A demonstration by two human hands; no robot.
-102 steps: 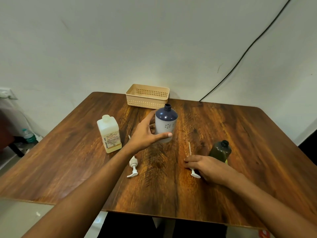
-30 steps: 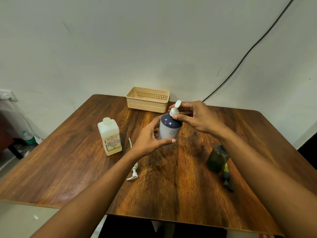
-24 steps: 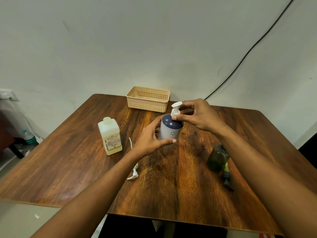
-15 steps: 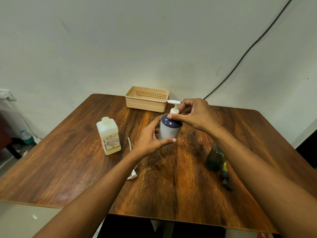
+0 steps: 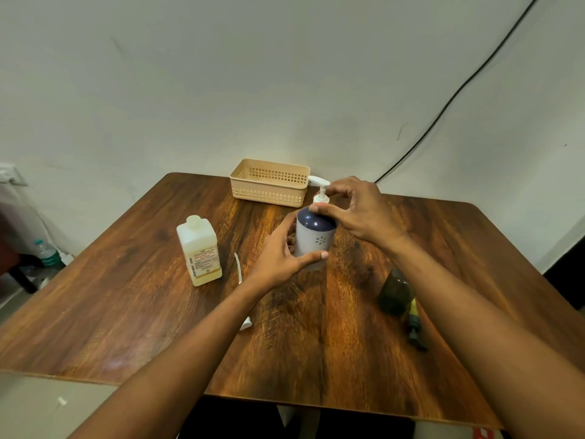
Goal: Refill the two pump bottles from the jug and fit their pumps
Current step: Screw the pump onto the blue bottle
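The blue-and-white pump bottle (image 5: 313,237) stands upright near the middle of the bench (image 5: 459,248), a little toward its far edge. The left hand (image 5: 278,259) is wrapped around the bottle's lower body, grip closed on it with the thumb across the front. The right hand (image 5: 361,210) reaches over from the right; its thumb and fingers pinch the collar of the white pump (image 5: 320,188) seated in the bottle's neck, the nozzle pointing left. The jug (image 5: 199,251), pale with a printed label, stands upright toward the left edge of the bench, well apart from the bottle. Between them lies a second white pump (image 5: 239,274), its tube pointing to the far edge, partly hidden by the left forearm. The dark green bottle (image 5: 395,293) stands toward the right edge, with a dark pump (image 5: 414,331) lying just beside it on the near side. A beige basket (image 5: 269,182) sits at the far edge.
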